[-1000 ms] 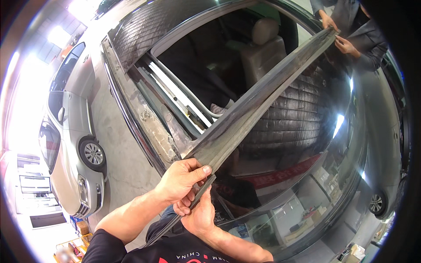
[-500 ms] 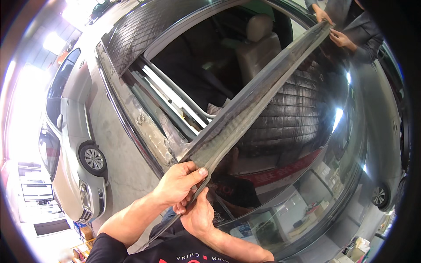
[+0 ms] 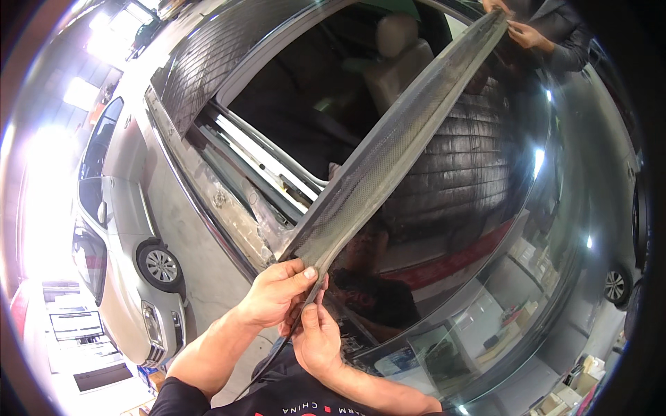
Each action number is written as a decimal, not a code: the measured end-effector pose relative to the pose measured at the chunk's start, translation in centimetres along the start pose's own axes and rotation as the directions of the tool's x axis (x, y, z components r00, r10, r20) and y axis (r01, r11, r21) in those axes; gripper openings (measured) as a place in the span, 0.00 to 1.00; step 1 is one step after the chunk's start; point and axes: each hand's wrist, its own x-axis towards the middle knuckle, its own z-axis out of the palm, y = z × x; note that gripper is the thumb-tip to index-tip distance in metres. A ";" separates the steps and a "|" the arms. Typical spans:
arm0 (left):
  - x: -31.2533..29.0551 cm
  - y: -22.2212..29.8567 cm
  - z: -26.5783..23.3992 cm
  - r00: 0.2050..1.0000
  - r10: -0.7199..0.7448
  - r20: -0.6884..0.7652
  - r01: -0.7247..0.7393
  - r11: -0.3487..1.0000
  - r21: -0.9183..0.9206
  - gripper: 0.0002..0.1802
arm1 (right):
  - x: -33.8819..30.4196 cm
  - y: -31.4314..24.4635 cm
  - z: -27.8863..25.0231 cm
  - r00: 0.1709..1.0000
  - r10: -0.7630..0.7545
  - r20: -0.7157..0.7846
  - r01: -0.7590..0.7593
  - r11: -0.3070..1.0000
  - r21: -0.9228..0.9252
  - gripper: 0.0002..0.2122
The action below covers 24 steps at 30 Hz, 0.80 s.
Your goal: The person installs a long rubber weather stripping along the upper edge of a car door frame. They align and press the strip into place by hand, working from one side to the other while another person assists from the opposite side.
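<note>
A long strip of dark mesh with a paler edge (image 3: pixel 399 156) stretches slantwise across the car, along the sunroof opening (image 3: pixel 312 90). My left hand (image 3: pixel 277 288) pinches its near end, thumb on top. Just below, my right hand (image 3: pixel 320 340) is closed around the strip's edge, its thumb pressed on it. From between my hands a thin dark strip (image 3: pixel 269 367) trails down to the lower left. At the far end, another person's hand (image 3: pixel 528 35) holds the mesh, with a second hand (image 3: pixel 496 7) partly cut off by the view's edge.
White and dark rails (image 3: pixel 260 163) run inside the opening beside a dirty, exposed roof channel (image 3: pixel 229 194). A seat (image 3: pixel 401 59) shows within. Glossy dark glass (image 3: pixel 451 180) lies to the right. A silver car (image 3: pixel 125 249) is parked on the left.
The whole view has shifted slightly, moving the other person's hands towards the top edge. The mesh shows broader and flatter. Both my hands keep their grip near its end.
</note>
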 end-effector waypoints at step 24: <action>1.5 -1.7 -1.3 0.959 0.162 0.234 -0.147 0.986 -0.084 0.18 | -0.5 -2.1 0.1 0.997 -0.057 -0.051 0.040 0.960 -0.276 0.13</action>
